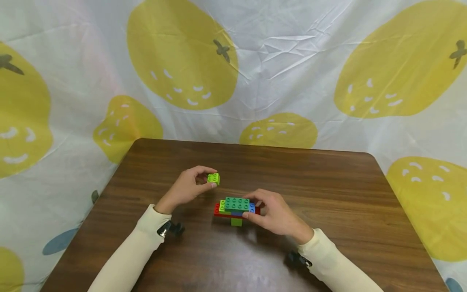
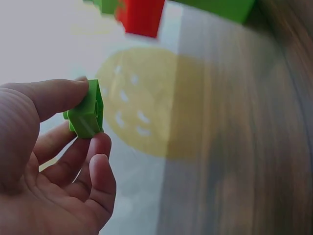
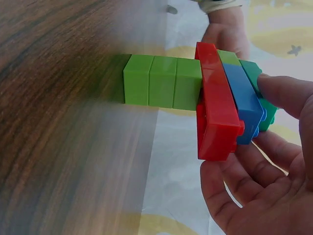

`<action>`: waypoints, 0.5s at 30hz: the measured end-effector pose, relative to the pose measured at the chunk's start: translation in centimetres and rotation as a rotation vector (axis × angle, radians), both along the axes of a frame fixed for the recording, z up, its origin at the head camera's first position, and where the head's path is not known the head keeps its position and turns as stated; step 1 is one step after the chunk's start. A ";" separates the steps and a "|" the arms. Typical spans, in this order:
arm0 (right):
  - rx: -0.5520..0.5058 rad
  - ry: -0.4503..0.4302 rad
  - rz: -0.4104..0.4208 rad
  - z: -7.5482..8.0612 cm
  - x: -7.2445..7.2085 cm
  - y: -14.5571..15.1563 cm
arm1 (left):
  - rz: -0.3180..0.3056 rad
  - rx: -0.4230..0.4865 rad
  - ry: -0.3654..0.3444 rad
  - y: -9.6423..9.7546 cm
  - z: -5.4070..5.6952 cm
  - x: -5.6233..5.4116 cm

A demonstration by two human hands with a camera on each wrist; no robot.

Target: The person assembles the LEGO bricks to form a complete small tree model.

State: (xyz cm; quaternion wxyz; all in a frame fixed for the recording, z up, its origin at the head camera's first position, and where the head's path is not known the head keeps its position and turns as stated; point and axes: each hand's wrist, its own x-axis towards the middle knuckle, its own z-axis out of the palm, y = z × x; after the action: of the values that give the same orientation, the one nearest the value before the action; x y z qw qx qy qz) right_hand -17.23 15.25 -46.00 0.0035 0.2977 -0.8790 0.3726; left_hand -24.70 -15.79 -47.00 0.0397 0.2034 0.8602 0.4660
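Observation:
A small lime-green toy brick (image 1: 213, 178) is pinched between thumb and fingers of my left hand (image 1: 187, 186), held over the table to the left of the block build. Its hollow underside shows in the left wrist view. The build has a column of stacked lime-green bricks (image 3: 161, 81), a wide red layer (image 3: 217, 115), a layer with a blue brick (image 3: 244, 93) and a lime one, and a dark green brick (image 1: 237, 203) on top. My right hand (image 1: 275, 213) grips the build's right end, thumb on the near side and fingers behind.
The build stands on a dark brown wooden table (image 1: 310, 178). Behind the table hangs a white cloth (image 1: 277, 61) printed with large yellow fruit. Each wrist carries a small black camera mount below its cream sleeve (image 1: 127, 251).

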 end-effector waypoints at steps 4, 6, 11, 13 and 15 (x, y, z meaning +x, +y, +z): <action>-0.012 -0.020 0.011 0.0 0.0 -0.1 | -0.057 0.038 0.045 0.6 1.1 1.4; -0.015 -0.029 0.016 0.0 -0.1 -0.1 | -0.085 0.054 0.062 0.9 1.7 2.1; -0.020 -0.039 0.022 0.1 -0.2 -0.1 | -0.156 0.077 0.091 1.8 3.0 3.8; -0.017 -0.034 0.024 0.1 -0.2 -0.1 | -0.179 0.075 0.099 2.2 3.3 4.4; -0.011 -0.022 0.024 0.0 -0.2 -0.1 | -0.192 0.066 0.110 2.7 3.5 4.9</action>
State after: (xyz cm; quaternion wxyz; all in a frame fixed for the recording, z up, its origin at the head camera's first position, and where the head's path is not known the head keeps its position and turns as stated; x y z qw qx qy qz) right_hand -17.48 15.12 -45.97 -0.0091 0.3041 -0.8732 0.3807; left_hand -19.78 -13.13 -43.52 0.0305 0.3113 0.8219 0.4761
